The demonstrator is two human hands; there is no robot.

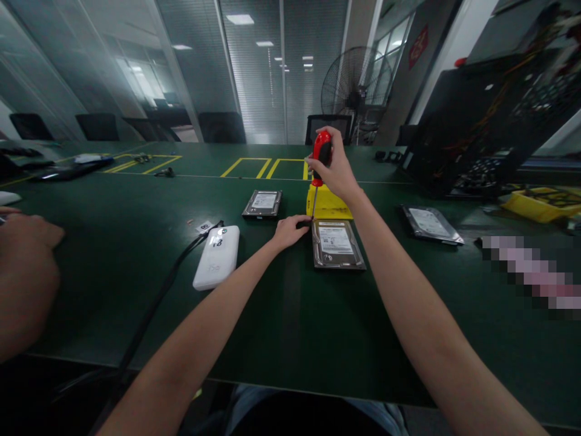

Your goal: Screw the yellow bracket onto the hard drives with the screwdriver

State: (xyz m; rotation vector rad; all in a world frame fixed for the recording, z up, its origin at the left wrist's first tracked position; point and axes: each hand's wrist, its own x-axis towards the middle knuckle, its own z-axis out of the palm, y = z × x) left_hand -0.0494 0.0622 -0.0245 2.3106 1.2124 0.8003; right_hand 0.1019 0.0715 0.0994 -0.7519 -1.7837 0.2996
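My right hand (333, 160) is wrapped round the red and black handle of a screwdriver (322, 148), held upright. The screwdriver's tip points down at the far left corner of a hard drive (336, 243) with a white label. My left hand (290, 232) rests beside that same corner, its fingers together near the tip; whatever they may pinch is too small to make out. Directly behind the drive lies a yellow case or tray (333, 203). A second hard drive (263, 204) lies to the left, and a third (430, 224) to the right.
A white power bank (216, 257) with a black cable lies left of my left forearm. Another person's hand (27, 272) is at the far left. An open black computer case (494, 121) and a yellow basket (540, 204) stand at the right.
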